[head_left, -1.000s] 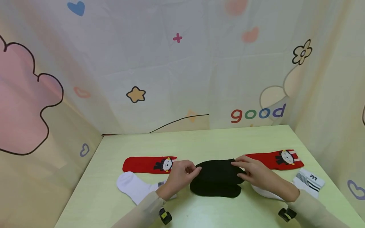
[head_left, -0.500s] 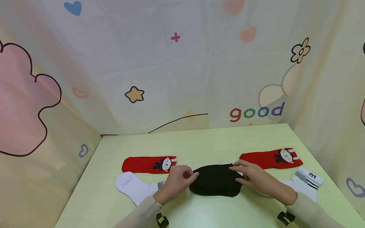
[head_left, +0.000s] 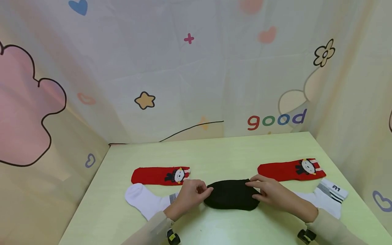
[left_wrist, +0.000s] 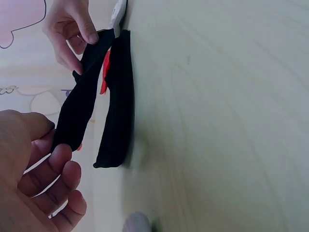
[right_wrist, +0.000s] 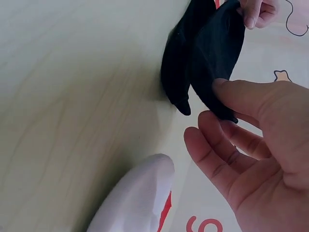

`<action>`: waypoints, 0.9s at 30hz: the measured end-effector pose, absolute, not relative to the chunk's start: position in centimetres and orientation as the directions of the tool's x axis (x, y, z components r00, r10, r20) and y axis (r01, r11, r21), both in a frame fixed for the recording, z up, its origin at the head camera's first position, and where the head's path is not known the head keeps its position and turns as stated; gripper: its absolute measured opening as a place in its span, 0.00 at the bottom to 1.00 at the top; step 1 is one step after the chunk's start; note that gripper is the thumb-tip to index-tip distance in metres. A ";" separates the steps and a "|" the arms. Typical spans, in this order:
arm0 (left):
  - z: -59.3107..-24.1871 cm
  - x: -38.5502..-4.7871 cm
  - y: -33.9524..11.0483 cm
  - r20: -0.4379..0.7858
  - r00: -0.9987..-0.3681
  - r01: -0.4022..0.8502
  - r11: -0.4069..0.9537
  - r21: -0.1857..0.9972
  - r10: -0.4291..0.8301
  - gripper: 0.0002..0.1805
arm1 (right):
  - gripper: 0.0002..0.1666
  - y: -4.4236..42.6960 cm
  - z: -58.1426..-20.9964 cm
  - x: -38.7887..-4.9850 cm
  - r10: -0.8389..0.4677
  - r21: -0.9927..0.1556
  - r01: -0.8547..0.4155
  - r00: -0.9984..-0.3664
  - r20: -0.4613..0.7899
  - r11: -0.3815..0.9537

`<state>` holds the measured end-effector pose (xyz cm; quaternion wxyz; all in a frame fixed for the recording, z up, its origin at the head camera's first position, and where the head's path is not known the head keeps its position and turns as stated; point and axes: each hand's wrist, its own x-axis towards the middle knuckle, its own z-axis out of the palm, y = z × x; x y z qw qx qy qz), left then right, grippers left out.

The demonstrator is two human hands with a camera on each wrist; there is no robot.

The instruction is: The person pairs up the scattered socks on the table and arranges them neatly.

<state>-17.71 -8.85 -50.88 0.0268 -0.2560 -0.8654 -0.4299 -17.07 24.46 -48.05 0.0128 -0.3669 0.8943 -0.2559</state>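
Both hands hold a black sock [head_left: 232, 194] between them, stretched sideways over the middle of the table. My left hand [head_left: 192, 195] pinches its left end; my right hand [head_left: 272, 192] pinches the right end between thumb and fingers. In the left wrist view a second black sock [left_wrist: 118, 106] lies on the table below the held sock [left_wrist: 79, 108], with a gap between the two. The right wrist view also shows the lower black sock [right_wrist: 176, 72] apart from the raised one. Seen from the head, the raised sock covers the lower one.
A red sock [head_left: 150, 176] and a white striped sock [head_left: 144, 200] lie at left on the pale table [head_left: 196, 153]. Another red sock [head_left: 281, 169] and white sock [head_left: 329, 197] lie at right, partly behind the right hand. A printed curtain [head_left: 183, 75] stands behind.
The held black sock has come nearer, from behind the other black sock to above it, hiding it in the head view. Both hands moved slightly with it and keep their hold.
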 end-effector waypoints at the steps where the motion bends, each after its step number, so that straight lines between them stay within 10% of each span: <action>1: -50.9 -17.7 -8.9 0.266 -0.867 0.467 0.499 0.730 0.422 0.14 | 0.24 24.4 -48.1 -17.1 -0.666 -0.467 -0.651 -0.729 0.161 0.599; 27: -52.0 -17.9 -8.2 0.195 -0.864 0.489 0.680 0.546 0.465 0.18 | 0.23 24.0 -49.0 -17.0 -0.692 -0.355 -0.686 -0.710 0.133 0.635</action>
